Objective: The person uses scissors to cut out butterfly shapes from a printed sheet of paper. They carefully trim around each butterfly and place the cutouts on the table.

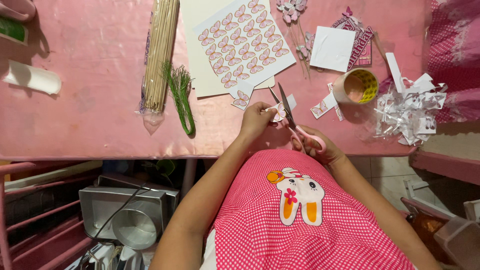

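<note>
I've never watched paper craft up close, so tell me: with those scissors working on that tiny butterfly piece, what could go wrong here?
1. The left hand pinches the small butterfly cutout right beside the open blades of the pink-handled scissors in the right hand; a slip might nick a fingertip.
2. The piece is small, so a cut could clip a wing.
3. The tape roll and paper scraps crowd the table's right side and may get knocked off.

One pair of scissors [295,122], one tape roll [356,86], one butterfly sheet [244,44], perhaps twenty-odd butterflies.
</note>
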